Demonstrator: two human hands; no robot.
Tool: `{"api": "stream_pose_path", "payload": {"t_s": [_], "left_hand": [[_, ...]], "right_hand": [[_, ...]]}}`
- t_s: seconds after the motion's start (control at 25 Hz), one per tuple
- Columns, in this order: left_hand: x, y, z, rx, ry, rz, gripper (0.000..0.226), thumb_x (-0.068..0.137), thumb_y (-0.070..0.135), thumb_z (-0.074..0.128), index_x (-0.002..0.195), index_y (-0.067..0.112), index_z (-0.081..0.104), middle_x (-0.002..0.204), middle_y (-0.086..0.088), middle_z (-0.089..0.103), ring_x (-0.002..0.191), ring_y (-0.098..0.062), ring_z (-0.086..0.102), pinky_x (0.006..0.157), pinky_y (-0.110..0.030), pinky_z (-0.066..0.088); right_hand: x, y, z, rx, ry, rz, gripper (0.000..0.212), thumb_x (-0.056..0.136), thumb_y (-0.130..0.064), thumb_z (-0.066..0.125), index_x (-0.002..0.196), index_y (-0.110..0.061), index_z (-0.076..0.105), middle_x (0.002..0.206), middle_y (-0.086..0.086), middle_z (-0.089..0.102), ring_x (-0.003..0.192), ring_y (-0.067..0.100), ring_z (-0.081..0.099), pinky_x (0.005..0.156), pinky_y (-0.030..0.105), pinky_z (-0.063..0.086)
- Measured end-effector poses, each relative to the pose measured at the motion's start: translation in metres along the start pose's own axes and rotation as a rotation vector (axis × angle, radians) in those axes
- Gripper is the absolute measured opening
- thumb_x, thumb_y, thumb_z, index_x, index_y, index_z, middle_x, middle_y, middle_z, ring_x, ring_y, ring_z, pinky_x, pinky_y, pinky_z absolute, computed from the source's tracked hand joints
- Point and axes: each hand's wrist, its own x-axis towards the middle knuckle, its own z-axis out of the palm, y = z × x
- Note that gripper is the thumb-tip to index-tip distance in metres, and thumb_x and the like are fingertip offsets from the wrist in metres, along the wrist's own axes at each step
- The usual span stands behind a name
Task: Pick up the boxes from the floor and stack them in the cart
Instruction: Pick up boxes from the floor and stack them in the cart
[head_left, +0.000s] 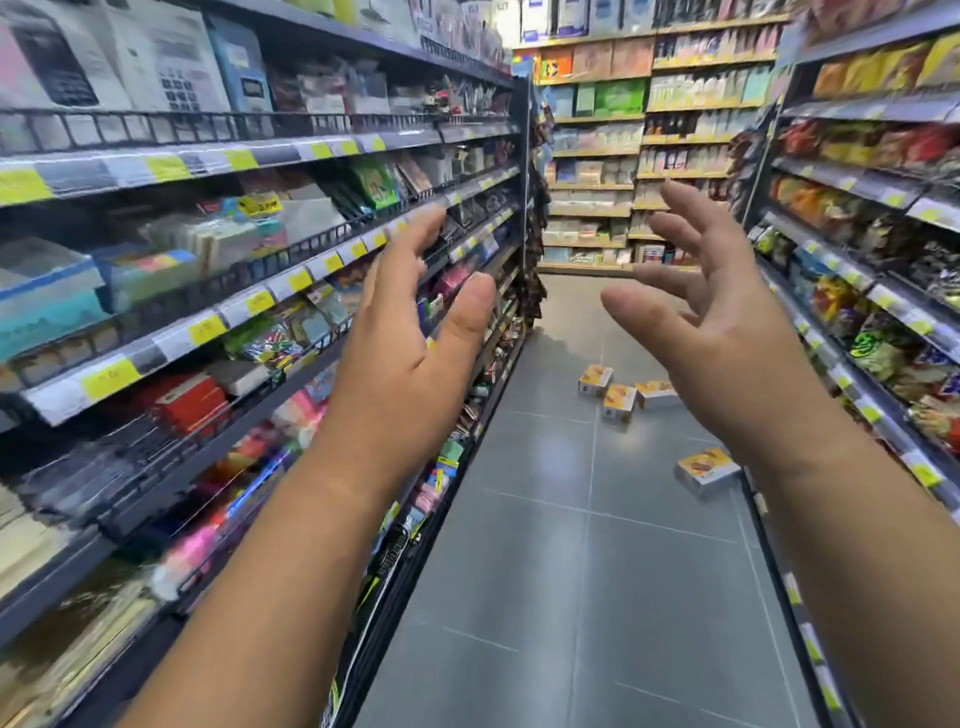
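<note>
A shop aisle, grey tiled floor (597, 571) between full shelves (260, 270). Four boxes (618, 400) lie far ahead on it (one nearer). Left hand (410, 358) and right hand (727, 332) are raised, fingers spread, empty.

Four small boxes (619, 402) lie on the grey floor (545, 519) beyond my hands, each with pale sides and an orange-and-yellow picture on its upper face. Three of them sit in a loose cluster that shows low in the gap between my left hand (405, 332) and my right hand (727, 332), turned at different angles and close against one another, the rightmost partly hidden behind my right palm. The fourth box (707, 470) lies flat and askew on its own, nearer to me, just left of my right wrist.
</note>
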Motion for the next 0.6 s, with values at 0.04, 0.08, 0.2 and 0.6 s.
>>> {"api": "stream_pose_path", "payload": {"t_s": [0.04, 0.08, 0.2, 0.6], "left_hand": [[0.013, -0.016, 0.011, -0.014, -0.005, -0.006, 0.064, 0.086, 0.066, 0.041, 0.143, 0.038, 0.032, 0.148, 0.015, 0.037, 0.134, 0.001, 0.038, 0.111, -0.041, 0.036], [0.027, -0.033, 0.021, -0.025, -0.013, -0.005, 0.065, 0.085, 0.067, 0.04, 0.143, 0.039, 0.031, 0.148, 0.015, 0.036, 0.134, 0.001, 0.037, 0.112, -0.041, 0.035], [0.077, -0.082, 0.051, -0.08, -0.055, 0.009, 0.067, 0.084, 0.068, 0.04, 0.144, 0.038, 0.031, 0.148, 0.013, 0.036, 0.135, 0.0, 0.035, 0.113, -0.04, 0.033], [0.282, -0.24, 0.139, -0.212, -0.196, 0.037, 0.063, 0.086, 0.067, 0.042, 0.142, 0.04, 0.032, 0.146, 0.015, 0.038, 0.13, 0.001, 0.042, 0.109, -0.038, 0.038]], "right_hand": [[0.012, 0.016, 0.001, -0.021, 0.005, 0.007, 0.077, 0.066, -0.063, 0.066, 0.136, -0.055, 0.033, 0.144, -0.018, 0.038, 0.121, 0.001, 0.051, 0.099, 0.034, 0.046], [0.026, 0.031, 0.003, -0.045, 0.011, 0.014, 0.076, 0.067, -0.063, 0.067, 0.135, -0.056, 0.033, 0.144, -0.019, 0.038, 0.121, 0.001, 0.051, 0.099, 0.035, 0.046], [0.072, 0.074, 0.011, -0.081, 0.035, 0.038, 0.069, 0.07, -0.06, 0.069, 0.128, -0.062, 0.033, 0.142, -0.019, 0.039, 0.119, 0.0, 0.051, 0.1, 0.035, 0.046], [0.259, 0.208, 0.047, -0.163, 0.161, 0.099, 0.082, 0.065, -0.063, 0.065, 0.139, -0.051, 0.031, 0.144, -0.018, 0.038, 0.121, 0.002, 0.05, 0.102, 0.034, 0.044]]}}
